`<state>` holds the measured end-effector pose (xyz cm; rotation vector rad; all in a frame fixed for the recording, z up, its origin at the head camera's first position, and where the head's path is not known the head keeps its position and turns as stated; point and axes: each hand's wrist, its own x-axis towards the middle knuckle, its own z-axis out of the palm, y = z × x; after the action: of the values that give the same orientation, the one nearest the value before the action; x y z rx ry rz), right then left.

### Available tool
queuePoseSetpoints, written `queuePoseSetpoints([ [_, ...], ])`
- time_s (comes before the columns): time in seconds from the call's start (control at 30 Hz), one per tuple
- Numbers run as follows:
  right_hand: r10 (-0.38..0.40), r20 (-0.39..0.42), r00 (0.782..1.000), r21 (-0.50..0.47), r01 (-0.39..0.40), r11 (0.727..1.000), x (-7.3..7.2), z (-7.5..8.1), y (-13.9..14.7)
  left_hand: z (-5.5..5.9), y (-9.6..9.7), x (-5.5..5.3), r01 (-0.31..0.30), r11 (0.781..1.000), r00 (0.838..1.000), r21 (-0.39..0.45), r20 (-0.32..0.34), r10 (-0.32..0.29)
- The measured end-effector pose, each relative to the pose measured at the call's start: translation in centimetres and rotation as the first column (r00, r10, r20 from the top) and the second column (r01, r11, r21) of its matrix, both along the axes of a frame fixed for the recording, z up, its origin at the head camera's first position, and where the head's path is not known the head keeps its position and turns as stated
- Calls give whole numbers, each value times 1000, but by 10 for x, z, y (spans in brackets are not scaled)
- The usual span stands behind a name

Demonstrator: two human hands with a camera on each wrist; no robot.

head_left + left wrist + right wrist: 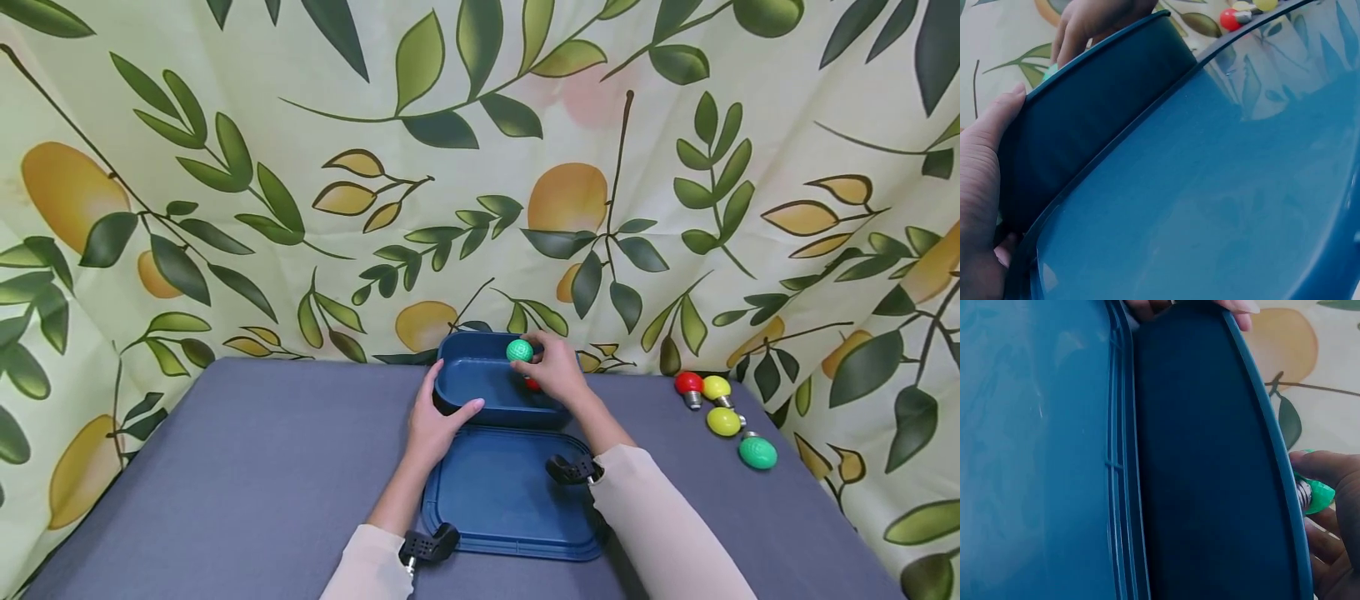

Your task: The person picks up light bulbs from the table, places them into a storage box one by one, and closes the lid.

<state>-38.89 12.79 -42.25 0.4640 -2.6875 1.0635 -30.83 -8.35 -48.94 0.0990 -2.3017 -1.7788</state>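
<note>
My right hand (553,367) pinches a green light bulb (519,351) over the right part of a blue plastic box (480,387). In the right wrist view the bulb's metal screw base (1303,494) shows beside the box rim. A red bulb (532,383) lies inside the box, partly hidden by my right hand. My left hand (433,425) grips the box at its left front corner, thumb on the near wall and fingers along the left side. Directly in front of the box, the blue lid (517,492) lies flat on the table.
Right of the box, a red bulb (688,383), two yellow bulbs (723,422) and a green bulb (757,452) lie on the grey tablecloth (300,475). A leaf-and-fruit patterned curtain (465,167) hangs right behind the box.
</note>
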Motion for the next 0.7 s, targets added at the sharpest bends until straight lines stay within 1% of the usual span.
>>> queuePoseSetpoints([
  [0.13,-20,7,1000,18,20,1000,-2,-2,-5,0,0,0,2,1000,1000,1,-1,-2],
  [0.4,-102,29,994,84,99,991,0,2,-3,1,1,0,-4,1000,1000,6,-4,4],
  [0.7,-109,28,994,105,106,989,-4,-4,5,0,1,-2,-4,1000,1000,-5,13,4],
])
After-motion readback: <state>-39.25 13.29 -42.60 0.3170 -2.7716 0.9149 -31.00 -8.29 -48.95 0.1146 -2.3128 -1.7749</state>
